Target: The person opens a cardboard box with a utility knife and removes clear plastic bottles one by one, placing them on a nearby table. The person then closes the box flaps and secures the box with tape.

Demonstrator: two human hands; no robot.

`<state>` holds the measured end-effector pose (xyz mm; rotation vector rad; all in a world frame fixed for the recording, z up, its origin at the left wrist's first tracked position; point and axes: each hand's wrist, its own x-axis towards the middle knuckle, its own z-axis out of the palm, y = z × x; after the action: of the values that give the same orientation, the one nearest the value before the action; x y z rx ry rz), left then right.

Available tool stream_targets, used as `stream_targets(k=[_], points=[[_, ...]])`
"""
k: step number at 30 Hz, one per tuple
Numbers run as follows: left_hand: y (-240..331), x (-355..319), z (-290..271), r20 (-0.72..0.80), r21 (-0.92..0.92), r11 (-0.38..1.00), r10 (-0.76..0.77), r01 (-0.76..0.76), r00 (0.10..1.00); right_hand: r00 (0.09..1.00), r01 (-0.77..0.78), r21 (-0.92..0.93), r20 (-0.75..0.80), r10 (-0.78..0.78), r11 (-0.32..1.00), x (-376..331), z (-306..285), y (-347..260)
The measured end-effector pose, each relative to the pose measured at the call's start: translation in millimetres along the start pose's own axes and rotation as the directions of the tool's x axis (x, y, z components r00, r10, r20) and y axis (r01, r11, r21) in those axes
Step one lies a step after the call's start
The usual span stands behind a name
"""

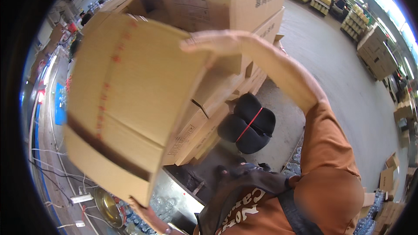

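Observation:
A large brown cardboard box point(126, 82) is tilted up in front of me on the left, with red printing along a panel and a dark gap between its lower flaps. My right hand point(215, 43) grips its upper right edge, slightly blurred, the arm raised and bent. At the lower edge, my left hand point(146, 215) is closed on the cardboard, and part of it is hidden behind the panel. The inside of the box does not show.
Stacked cartons point(257, 2) rise behind the box. A black padded stool point(248, 124) with a red strap stands on the grey floor. Clear bottles point(161, 206) fill a metal-edged surface below, beside a brass-coloured bowl point(109, 206) and loose white cables point(65, 169).

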<state>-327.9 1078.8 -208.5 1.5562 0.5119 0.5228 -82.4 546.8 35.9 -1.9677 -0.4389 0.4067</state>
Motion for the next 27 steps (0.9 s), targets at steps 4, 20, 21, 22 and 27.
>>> stream_targets(k=[4,20,21,22,27], points=[[64,61,-16,-0.235,-0.080,0.959,0.247,-0.272,0.940,0.939,0.249,-0.197,-0.191,-0.286,0.948,-23,-12,-125],[414,-121,557,0.387,-0.627,0.576,0.815,-0.525,0.431,0.238,0.902,0.074,-0.907,-0.347,0.425,-533,-273,207],[392,-175,623,0.479,-0.667,0.592,0.806,-0.452,0.349,0.197,0.922,0.066,-0.928,-0.316,0.383,-569,-263,256],[387,-229,673,0.546,-0.693,0.596,0.801,-0.406,0.244,0.005,0.877,-0.043,-0.995,-0.099,0.479,-609,-254,304],[382,-388,845,0.779,-0.627,0.734,0.589,-0.262,-0.213,-0.022,0.907,0.032,-0.992,0.123,0.420,-625,-209,446]])
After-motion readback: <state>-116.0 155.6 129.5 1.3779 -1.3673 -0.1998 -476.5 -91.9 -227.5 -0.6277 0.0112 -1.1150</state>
